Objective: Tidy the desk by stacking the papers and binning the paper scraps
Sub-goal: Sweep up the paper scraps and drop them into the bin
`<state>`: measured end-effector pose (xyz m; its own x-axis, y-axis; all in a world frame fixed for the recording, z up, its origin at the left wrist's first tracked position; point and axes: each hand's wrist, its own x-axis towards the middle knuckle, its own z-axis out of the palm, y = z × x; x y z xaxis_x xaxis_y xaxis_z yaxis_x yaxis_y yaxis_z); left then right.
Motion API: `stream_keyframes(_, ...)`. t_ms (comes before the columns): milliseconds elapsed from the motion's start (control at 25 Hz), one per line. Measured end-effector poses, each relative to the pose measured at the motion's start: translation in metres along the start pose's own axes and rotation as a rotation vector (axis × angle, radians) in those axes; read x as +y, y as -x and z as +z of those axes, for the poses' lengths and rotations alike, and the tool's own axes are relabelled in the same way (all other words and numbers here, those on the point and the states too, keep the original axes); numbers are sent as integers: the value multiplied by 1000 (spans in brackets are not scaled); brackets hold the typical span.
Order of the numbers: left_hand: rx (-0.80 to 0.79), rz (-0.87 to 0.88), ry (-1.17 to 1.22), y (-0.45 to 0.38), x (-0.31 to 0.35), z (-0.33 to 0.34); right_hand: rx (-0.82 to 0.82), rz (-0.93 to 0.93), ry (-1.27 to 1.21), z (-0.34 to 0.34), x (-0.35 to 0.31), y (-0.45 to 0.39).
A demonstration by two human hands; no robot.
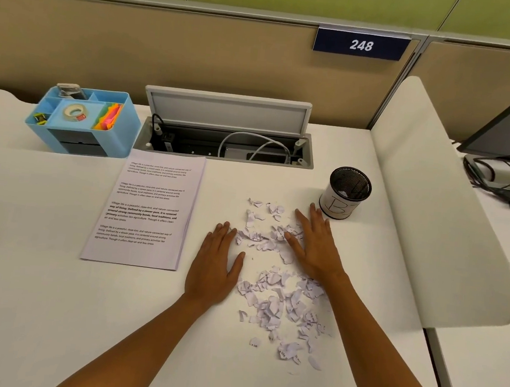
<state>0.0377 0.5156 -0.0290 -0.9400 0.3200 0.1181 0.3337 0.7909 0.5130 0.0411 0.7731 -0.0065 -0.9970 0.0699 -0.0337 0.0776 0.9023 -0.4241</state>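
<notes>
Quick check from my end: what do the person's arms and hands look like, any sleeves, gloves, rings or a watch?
Both arms are bare as far as the frame shows, with no sleeves in view. The left hand and right hand are bare too: no gloves, no rings on the fingers that show, no watch or band at either wrist.

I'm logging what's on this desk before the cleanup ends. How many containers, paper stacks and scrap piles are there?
Containers: 2, the blue organizer and the mesh bin
Paper stacks: 1, the printed sheets
Scrap piles: 1, loose paper scraps; too many to count
Total: 4
</notes>
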Motion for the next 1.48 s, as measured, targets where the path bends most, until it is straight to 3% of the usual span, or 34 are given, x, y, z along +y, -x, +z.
stream_keyframes(240,9,0,-5,-1,-1,1,-55,-116,-193,15,-22,17)
stream_keyframes(440,6,1,1,0,0,0,67,12,-265,11,-24,1)
stream_keyframes(560,-4,-7,1,0,-1,0,-16,27,-230,10,-26,-13)
stream_keyframes(800,13,-74,76,-1,2,2,-163,-152,-221,12,-34,10)
stream_keyframes(920,24,-126,121,-11,8,4,-204,-122,-401,8,-32,31)
stream_keyframes(1000,-21,-128,138,-28,13,5,-144,-31,-498,1,-26,33)
stream_keyframes(1160,-170,-89,60,-70,19,8,-146,70,-360,-2,-15,17)
stream_keyframes(1480,-449,83,157,-123,34,12,-185,4,-235,9,-30,-36)
